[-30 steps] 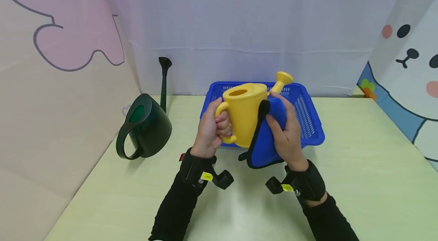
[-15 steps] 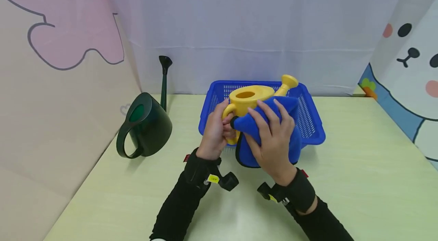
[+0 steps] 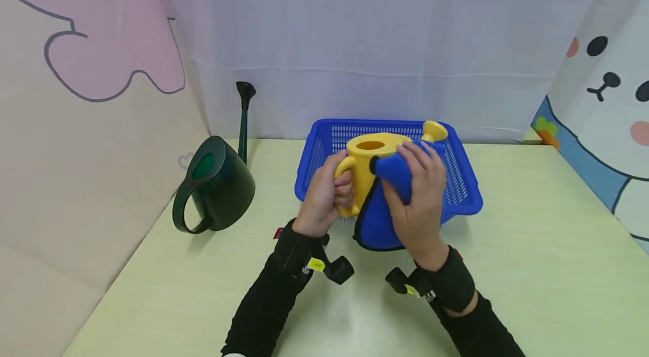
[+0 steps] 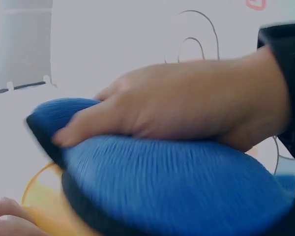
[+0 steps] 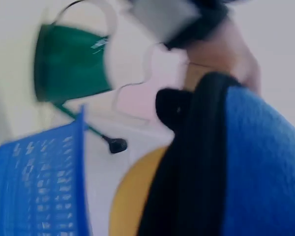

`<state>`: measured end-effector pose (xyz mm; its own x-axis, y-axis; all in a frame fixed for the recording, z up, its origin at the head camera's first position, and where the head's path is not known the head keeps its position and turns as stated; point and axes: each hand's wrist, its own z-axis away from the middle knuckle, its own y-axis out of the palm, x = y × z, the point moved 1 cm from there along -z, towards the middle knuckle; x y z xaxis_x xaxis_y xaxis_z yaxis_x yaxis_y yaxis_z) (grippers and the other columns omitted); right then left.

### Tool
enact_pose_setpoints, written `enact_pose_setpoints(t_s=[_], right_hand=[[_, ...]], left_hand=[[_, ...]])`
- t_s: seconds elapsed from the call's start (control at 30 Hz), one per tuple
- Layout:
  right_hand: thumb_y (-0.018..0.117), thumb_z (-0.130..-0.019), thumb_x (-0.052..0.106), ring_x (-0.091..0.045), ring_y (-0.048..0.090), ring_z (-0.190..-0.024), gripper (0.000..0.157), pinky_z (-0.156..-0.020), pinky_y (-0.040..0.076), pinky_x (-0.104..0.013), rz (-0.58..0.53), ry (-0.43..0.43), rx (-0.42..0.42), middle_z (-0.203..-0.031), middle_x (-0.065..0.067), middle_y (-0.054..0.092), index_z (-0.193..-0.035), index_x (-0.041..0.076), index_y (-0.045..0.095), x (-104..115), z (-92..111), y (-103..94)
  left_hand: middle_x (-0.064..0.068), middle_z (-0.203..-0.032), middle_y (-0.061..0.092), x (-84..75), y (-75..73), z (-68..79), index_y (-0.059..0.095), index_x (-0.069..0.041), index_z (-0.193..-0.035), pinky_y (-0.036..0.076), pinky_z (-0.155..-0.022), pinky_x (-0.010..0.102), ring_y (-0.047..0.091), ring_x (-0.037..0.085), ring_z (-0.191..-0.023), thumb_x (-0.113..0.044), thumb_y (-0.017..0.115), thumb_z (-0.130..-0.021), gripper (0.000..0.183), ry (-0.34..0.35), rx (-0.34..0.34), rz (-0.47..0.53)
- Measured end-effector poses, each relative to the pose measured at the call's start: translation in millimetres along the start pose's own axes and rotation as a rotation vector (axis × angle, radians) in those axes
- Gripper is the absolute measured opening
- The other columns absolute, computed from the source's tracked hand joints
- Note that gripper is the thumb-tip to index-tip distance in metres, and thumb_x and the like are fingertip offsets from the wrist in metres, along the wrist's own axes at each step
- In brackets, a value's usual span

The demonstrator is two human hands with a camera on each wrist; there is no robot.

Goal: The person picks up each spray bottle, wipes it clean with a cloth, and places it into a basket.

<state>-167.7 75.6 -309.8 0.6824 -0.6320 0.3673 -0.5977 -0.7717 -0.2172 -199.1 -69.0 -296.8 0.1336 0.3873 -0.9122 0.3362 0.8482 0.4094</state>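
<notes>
On a pale yellow-green table [image 3: 532, 244], a blue plastic basket [image 3: 456, 182] with perforated walls sits at the back, while a dark green watering can [image 3: 228, 193] with a long, thin spout stands apart to the person's left. A yellow plastic watering can [image 3: 362, 177] is held roughly upright at the basket's near side; the view leaves it unclear whether the two touch. Apparently hollow, it should prove light and stiff, hard to break but slick along its smooth sides, its looped handle [image 3: 346, 165] the surest hold. A blue cloth [image 3: 382, 219] with black edging, seemingly soft and limp, drapes over the can's right side and should steady a palm there. The right hand [image 3: 421, 205] clasps that cloth between bent fingers and thumb; the left hand [image 3: 324, 196] wraps its fingers round the handle.
</notes>
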Motion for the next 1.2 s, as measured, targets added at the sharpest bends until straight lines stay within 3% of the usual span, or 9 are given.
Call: enact_pose_setpoints(t_s=[0.17, 0.27, 0.4, 0.57, 0.7, 0.8, 0.9, 1.0, 1.2], right_hand=[[0.049, -0.095, 0.02, -0.012, 0.05, -0.114, 0.04, -0.099, 0.04, -0.023, -0.327, 0.361, 0.061, -0.128, -0.004, 0.053, -0.131, 0.003, 0.044, -18, -10, -17.9], [0.047, -0.094, 0.012, -0.007, 0.052, -0.111, 0.04, -0.096, 0.042, -0.02, -0.399, 0.444, 0.075, -0.128, 0.001, 0.052, -0.133, 0.005, 0.042, -19, -12, -21.0], [0.05, -0.094, 0.023, -0.014, 0.047, -0.119, 0.043, -0.104, 0.037, -0.028, -0.286, 0.289, 0.067, -0.131, -0.012, 0.05, -0.131, 0.001, 0.043, -13, -9, -13.5], [0.047, -0.09, 0.051, -0.035, 0.037, -0.122, 0.061, -0.104, 0.026, -0.05, 0.021, 0.089, -0.016, -0.129, -0.02, 0.046, -0.126, 0.001, 0.047, 1, 0, 1.6], [0.051, -0.089, 0.047, -0.04, 0.036, -0.119, 0.055, -0.096, 0.027, -0.057, 0.245, -0.013, -0.061, -0.128, -0.019, 0.046, -0.124, 0.005, 0.05, 13, 9, 12.0], [0.052, -0.089, 0.044, -0.04, 0.036, -0.118, 0.051, -0.09, 0.028, -0.058, 0.331, -0.075, -0.066, -0.127, -0.02, 0.045, -0.124, 0.006, 0.051, 18, 14, 17.3], [0.052, -0.09, 0.042, -0.04, 0.036, -0.117, 0.05, -0.09, 0.028, -0.057, 0.313, -0.09, -0.068, -0.127, -0.02, 0.046, -0.123, 0.005, 0.051, 18, 14, 17.8], [0.051, -0.09, 0.043, -0.039, 0.037, -0.118, 0.051, -0.095, 0.028, -0.056, 0.223, -0.055, -0.071, -0.126, -0.02, 0.046, -0.123, 0.004, 0.051, 14, 10, 14.1], [0.052, -0.09, 0.044, -0.029, 0.039, -0.122, 0.057, -0.103, 0.03, -0.045, -0.08, 0.135, -0.024, -0.129, -0.019, 0.044, -0.128, 0.001, 0.046, 1, -3, -1.2]], left_hand=[[-0.011, -0.041, 0.03, -5.0, -0.9, 2.5, 0.03, -0.018, -0.051, 0.019, -0.039, 0.02, 0.026, 0.006, -0.035, -0.034, 0.032, -0.097, 0.049, 0.019, 0.053, 0.013], [-0.011, -0.042, 0.031, -6.1, -1.6, 4.1, 0.03, -0.018, -0.051, 0.02, -0.039, 0.019, 0.027, 0.006, -0.035, -0.033, 0.031, -0.098, 0.049, 0.031, 0.062, 0.009], [-0.011, -0.042, 0.03, -5.2, -2.0, 3.8, 0.03, -0.018, -0.051, 0.02, -0.04, 0.02, 0.027, 0.007, -0.035, -0.034, 0.03, -0.098, 0.049, 0.024, 0.052, 0.009], [-0.01, -0.043, 0.028, 0.3, 0.5, 2.3, 0.029, -0.017, -0.052, 0.018, -0.039, 0.019, 0.026, 0.005, -0.036, -0.036, 0.033, -0.097, 0.049, 0.015, -0.005, -0.01], [-0.01, -0.044, 0.028, 5.5, 5.1, 1.8, 0.032, -0.016, -0.054, 0.019, -0.038, 0.017, 0.025, 0.003, -0.036, -0.035, 0.038, -0.096, 0.046, 0.011, -0.067, -0.019], [-0.011, -0.044, 0.028, 6.6, 6.1, 1.4, 0.034, -0.016, -0.054, 0.02, -0.037, 0.016, 0.025, 0.003, -0.035, -0.033, 0.041, -0.095, 0.045, 0.007, -0.093, -0.019], [-0.011, -0.045, 0.029, 4.4, 4.2, 1.9, 0.036, -0.016, -0.056, 0.02, -0.037, 0.016, 0.025, 0.003, -0.035, -0.033, 0.041, -0.095, 0.043, 0.003, -0.089, -0.018], [-0.01, -0.045, 0.029, 0.2, 0.9, 3.1, 0.034, -0.016, -0.057, 0.02, -0.038, 0.016, 0.026, 0.003, -0.036, -0.035, 0.039, -0.095, 0.044, 0.005, -0.057, -0.021], [-0.012, -0.041, 0.029, -8.1, -4.3, 5.3, 0.029, -0.018, -0.05, 0.018, -0.039, 0.019, 0.025, 0.006, -0.035, -0.035, 0.031, -0.098, 0.05, 0.019, 0.059, -0.01]])
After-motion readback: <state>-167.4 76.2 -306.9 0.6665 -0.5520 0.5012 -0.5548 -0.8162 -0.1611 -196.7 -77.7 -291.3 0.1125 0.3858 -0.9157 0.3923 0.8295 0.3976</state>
